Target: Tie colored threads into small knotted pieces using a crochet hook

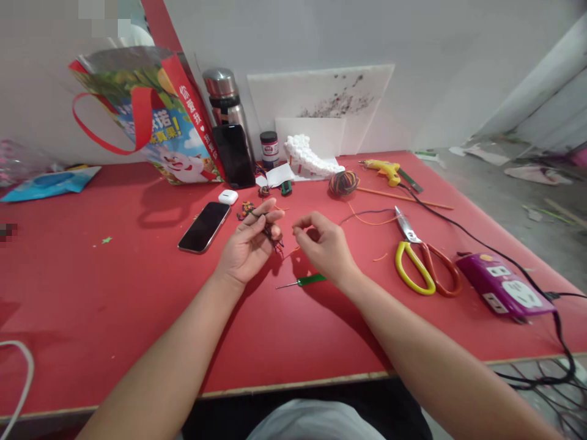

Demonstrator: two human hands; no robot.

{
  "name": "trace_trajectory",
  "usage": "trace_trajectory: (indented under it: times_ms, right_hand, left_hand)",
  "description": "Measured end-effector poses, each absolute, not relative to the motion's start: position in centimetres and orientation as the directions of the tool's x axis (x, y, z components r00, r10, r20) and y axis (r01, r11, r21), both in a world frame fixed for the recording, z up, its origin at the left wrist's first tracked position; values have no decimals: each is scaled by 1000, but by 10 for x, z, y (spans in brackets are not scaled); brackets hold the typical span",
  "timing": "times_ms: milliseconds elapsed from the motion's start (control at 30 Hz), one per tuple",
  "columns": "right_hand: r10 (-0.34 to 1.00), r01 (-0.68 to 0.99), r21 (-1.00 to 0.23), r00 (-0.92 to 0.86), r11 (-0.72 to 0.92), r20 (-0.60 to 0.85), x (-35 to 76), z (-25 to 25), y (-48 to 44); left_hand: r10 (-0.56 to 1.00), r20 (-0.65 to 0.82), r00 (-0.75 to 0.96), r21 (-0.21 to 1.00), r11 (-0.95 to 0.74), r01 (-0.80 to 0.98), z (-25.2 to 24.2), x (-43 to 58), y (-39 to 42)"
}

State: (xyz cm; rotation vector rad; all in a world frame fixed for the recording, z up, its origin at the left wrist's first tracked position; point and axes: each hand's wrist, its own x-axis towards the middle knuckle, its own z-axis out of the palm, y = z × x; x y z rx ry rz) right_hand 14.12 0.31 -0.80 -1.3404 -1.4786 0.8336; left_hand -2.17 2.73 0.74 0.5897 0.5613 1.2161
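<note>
My left hand (250,244), palm up, holds a small dark piece of knotted multicoloured yarn (270,232) between thumb and fingers. Loose orange and purple ends hang from it. To its right, my right hand (326,247) is closed in a pinch, thumb against forefinger; whatever is between the tips is too small to make out. A thin orange strand shows on the table between the hands. Below them lies a crochet hook (312,279) with a green handle, its thin metal shaft pointing left. Behind my left hand is a small heap of coloured yarn (246,209).
Scissors (415,244) and a purple power socket (502,284) lie right. Behind are a yarn ball (343,183), wooden stick (408,198), yellow glue gun (383,170) and white beaded object (309,157). Left are a phone (205,227), earbud case (228,197), thermos (222,91) and bag (183,143).
</note>
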Motion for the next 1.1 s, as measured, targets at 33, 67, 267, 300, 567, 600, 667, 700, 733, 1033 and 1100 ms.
trace_trajectory:
  times_ms: [33,67,267,300,567,600,667,700,733,1033,1100]
  right_hand:
    - [972,287,-937,66,200,227,141,-7,2]
    - [968,231,-949,76,215,238,141,-6,1]
    - [993,-63,-996,-96,-68,-62,135,-7,2]
    - [982,-98,-984,-136,-145,-132,134,-7,3]
    - [916,75,-968,-314,-238,-249,130,-10,3]
    - [913,121,-969,-326,-216,-244,130,-11,4]
    - [910,191,-966,-343,-177,-234,133,-12,4]
    - [912,232,-962,-345,-146,-221,134,-12,4]
    - [917,279,-954,-342,-108,-204,136,-11,4]
    - [967,678,-718,-252,161,-22,161,-5,12]
    - [972,708,-685,-236,171,-1,162,-5,13]
  left_hand:
    - [965,-94,247,683,242,-689,8,-21,27]
    - [965,-102,243,679,246,-691,8,-21,27]
    - [974,-104,204,633,223,-742,7,-24,29]
    - [975,-103,198,624,218,-751,7,-24,30]
    - [986,-86,140,603,163,-781,17,-30,31]
    - [989,-77,127,602,147,-785,19,-31,31]
    - [993,-57,103,598,116,-793,21,-33,32]
    - [994,-55,91,592,106,-799,23,-35,33]
    - [995,-56,80,584,97,-806,24,-36,34]
    - [998,-52,44,592,66,-803,22,-41,38]
    - [996,-68,52,607,83,-790,19,-39,38]
